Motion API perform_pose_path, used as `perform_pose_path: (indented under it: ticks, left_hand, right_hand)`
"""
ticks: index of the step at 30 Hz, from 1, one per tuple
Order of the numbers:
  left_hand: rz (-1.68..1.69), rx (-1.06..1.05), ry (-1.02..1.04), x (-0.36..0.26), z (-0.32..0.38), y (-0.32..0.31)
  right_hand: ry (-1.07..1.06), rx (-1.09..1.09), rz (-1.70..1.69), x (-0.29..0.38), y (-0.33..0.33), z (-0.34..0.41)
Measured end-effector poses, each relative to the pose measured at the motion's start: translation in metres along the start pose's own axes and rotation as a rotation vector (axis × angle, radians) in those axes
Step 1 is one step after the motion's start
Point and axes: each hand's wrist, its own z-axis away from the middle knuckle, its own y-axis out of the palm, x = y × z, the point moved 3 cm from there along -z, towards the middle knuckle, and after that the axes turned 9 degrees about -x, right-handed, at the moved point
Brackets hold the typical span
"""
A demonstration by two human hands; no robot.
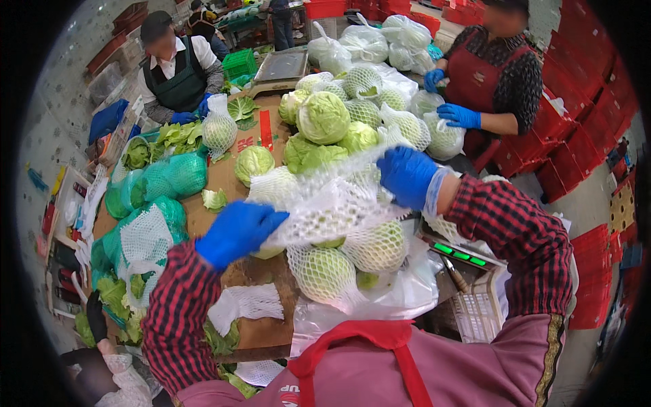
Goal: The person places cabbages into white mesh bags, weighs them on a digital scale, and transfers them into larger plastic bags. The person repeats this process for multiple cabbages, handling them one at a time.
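A white foam net sleeve (335,208) is stretched between my two blue-gloved hands, its middle blurred. My left hand (241,231) grips one end over the brown table, and my right hand (409,178) grips the other end, higher up. Below the sleeve lie netted cabbages, one (323,274) near the front and another (379,246) just right of it, by a clear plastic bag (407,290). Beyond the sleeve, bare cabbages (323,118) are piled with several netted ones. A loose foam sleeve (249,305) lies on the table at the near left.
Green mesh sacks of cabbages (185,175) line the left side. A scale with a lit display (459,254) and a knife (455,274) lie at the right, above a white plastic basket (478,310). Co-workers stand across the table (224,198); another person's dark-gloved hand (95,315) is at lower left.
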Motion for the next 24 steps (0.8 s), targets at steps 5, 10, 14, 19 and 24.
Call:
perform_pose_path:
  ticks: [5,10,14,19,24]
  left_hand:
    - [-0.474,-0.336,0.267,0.020,-0.109,-0.032]
    - [-0.515,-0.370,0.172,0.041,-0.233,-0.060]
    - [-0.331,-0.027,0.143,0.122,-0.321,0.001]
    - [0.455,0.020,0.286,0.145,-0.348,0.091]
    - [0.888,-0.041,0.213,0.156,-0.339,0.102]
  right_hand:
    - [0.226,-0.192,0.127,-0.091,-0.003,-0.053]
    - [0.326,-0.162,0.023,-0.168,0.029,-0.103]
    - [0.272,-0.111,-0.241,-0.208,0.146,-0.145]
    - [0.307,-0.006,-0.751,-0.187,0.217,-0.159]
    - [0.541,-0.173,-1.293,-0.188,0.244,-0.153]
